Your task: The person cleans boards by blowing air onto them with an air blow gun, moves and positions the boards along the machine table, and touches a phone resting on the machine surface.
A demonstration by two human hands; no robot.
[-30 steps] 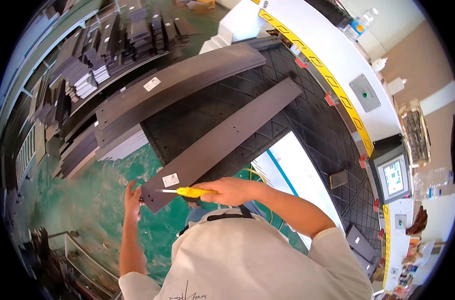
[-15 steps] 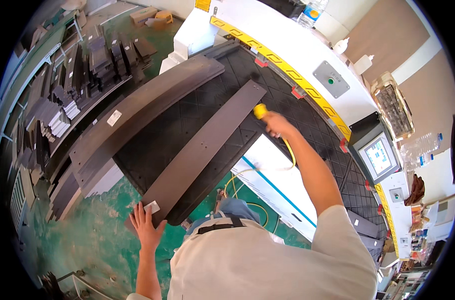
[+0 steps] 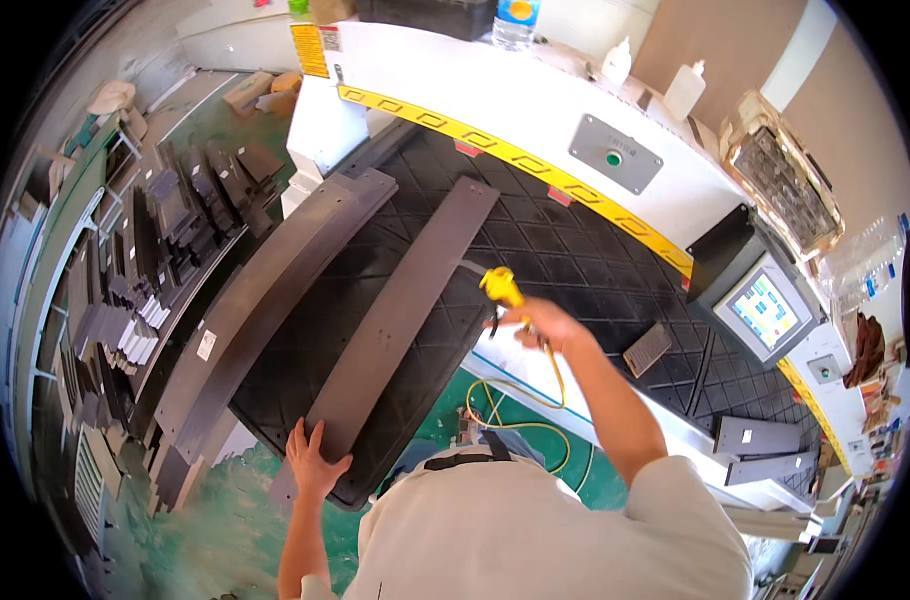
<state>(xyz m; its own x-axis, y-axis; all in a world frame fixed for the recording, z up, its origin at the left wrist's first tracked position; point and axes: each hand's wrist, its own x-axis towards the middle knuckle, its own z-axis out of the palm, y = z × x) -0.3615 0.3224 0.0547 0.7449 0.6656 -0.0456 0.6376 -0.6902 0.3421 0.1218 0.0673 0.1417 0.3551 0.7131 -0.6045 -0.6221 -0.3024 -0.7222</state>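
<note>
A long dark brown panel point(image 3: 405, 310) lies slantwise across the black worktop point(image 3: 295, 350). At its near end, my left hand point(image 3: 313, 462) rests with fingers spread flat. My right hand point(image 3: 545, 325) is closed around a yellow air blow gun point(image 3: 500, 287), held to the right of the panel. The gun's thin nozzle tilts toward the panel's right edge, just past its middle. A yellow hose point(image 3: 520, 395) hangs from the gun and loops down over the green floor.
Stacked long panels point(image 3: 265, 300) lie to the left, with racks of dark boards point(image 3: 145, 270) beyond. A white machine beam point(image 3: 515, 95) with a yellow strip crosses behind. To the right are a screen point(image 3: 765, 305), a small brown block point(image 3: 647, 348) and short panels point(image 3: 760, 437).
The view has shifted. My right hand has turned the blow gun, so its nozzle now points left toward the panel. My left hand stays at the near end, and the white label there no longer shows.
</note>
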